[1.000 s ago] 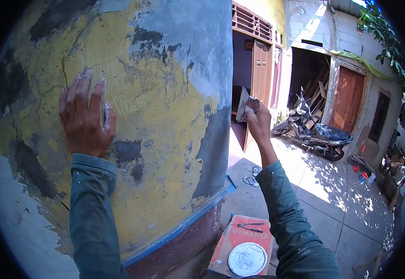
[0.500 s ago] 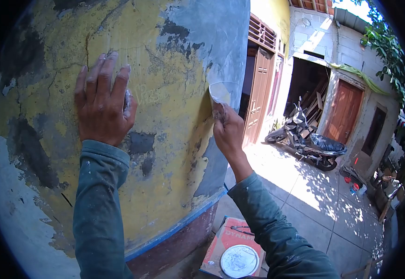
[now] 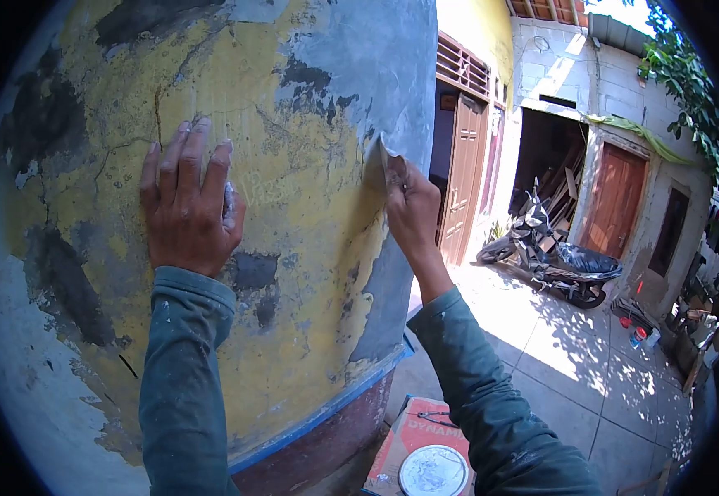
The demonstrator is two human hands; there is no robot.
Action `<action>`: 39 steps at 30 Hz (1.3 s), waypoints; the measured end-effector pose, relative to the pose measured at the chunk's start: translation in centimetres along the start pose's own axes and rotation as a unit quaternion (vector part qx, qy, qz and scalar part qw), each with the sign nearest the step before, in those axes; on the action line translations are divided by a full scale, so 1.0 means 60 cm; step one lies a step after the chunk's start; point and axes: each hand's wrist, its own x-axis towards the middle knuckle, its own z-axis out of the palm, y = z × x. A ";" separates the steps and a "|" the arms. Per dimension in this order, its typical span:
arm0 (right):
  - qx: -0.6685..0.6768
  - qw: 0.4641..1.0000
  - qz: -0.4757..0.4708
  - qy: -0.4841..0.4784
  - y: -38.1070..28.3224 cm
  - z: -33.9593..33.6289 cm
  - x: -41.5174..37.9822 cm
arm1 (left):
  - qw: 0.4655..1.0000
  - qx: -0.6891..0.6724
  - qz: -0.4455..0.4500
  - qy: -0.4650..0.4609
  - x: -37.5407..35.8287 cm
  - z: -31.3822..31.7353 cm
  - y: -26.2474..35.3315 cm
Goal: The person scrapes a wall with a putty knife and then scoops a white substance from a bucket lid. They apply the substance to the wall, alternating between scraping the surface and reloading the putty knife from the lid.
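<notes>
My left hand (image 3: pixel 190 198) rests against the yellow patchy wall (image 3: pixel 293 289), fingers pointing up. Something whitish shows between its thumb and index finger, too hidden to name. My right hand (image 3: pixel 413 202) grips a thin putty-smeared scraper (image 3: pixel 390 157), whose edge meets the wall where yellow paint borders the grey coat (image 3: pixel 392 74). Dark grey patches and cracks mark the wall around both hands.
A red cardboard box (image 3: pixel 392 450) below bears a round whitish lid (image 3: pixel 433 471) and a dark tool (image 3: pixel 438 419). Farther right are a parked motorbike (image 3: pixel 549 256), a brown door (image 3: pixel 616 198) and tiled paving (image 3: pixel 558 364).
The scraper in my right hand has shifted slightly and turned, its blade now seen more edge-on. My left hand sits slightly lower and to the right in view.
</notes>
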 end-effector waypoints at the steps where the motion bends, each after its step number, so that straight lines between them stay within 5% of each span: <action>1: 0.026 0.999 -0.032 -0.036 -0.007 -0.005 -0.017 | 1.000 -0.004 0.002 0.001 -0.001 -0.001 0.001; 3: 0.138 0.986 -0.053 -0.076 -0.019 -0.021 -0.024 | 1.000 -0.005 0.004 -0.006 -0.005 0.001 0.003; 6: 0.154 0.986 0.063 -0.016 0.043 -0.051 0.049 | 1.000 0.000 0.002 -0.015 -0.005 -0.001 -0.002; 10: 0.047 0.990 0.135 0.020 0.065 -0.053 0.122 | 1.000 0.001 0.003 -0.007 -0.005 0.005 0.000; 14: 0.008 0.996 -0.088 0.022 -0.004 0.004 0.071 | 1.000 0.003 0.003 -0.014 -0.003 0.001 0.002; 16: 0.089 0.989 -0.106 -0.058 -0.032 -0.010 0.045 | 1.000 -0.004 0.007 -0.013 -0.003 -0.001 0.000; 21: 0.084 0.994 0.066 0.025 0.045 -0.046 0.166 | 1.000 0.002 0.006 -0.013 -0.005 0.000 0.002; 25: -0.041 0.997 0.048 0.036 0.024 -0.006 0.204 | 1.000 -0.001 0.004 -0.010 -0.004 0.002 0.001; 28: -0.033 0.992 -0.120 0.008 -0.067 0.004 0.145 | 1.000 0.006 0.001 -0.003 -0.001 -0.002 0.003; 32: 0.133 0.988 -0.074 -0.032 -0.032 -0.014 0.172 | 1.000 -0.009 0.002 -0.006 -0.004 0.002 -0.003; 34: 0.082 0.997 0.008 0.000 -0.010 -0.035 0.229 | 1.000 -0.013 0.001 -0.020 -0.005 0.001 -0.001; 38: -0.059 0.997 0.005 0.041 -0.012 0.002 0.277 | 1.000 -0.011 0.001 -0.017 -0.004 0.002 -0.002; 39: -0.065 0.994 -0.077 0.048 -0.050 0.018 0.254 | 1.000 -0.011 0.000 -0.018 -0.003 0.001 -0.001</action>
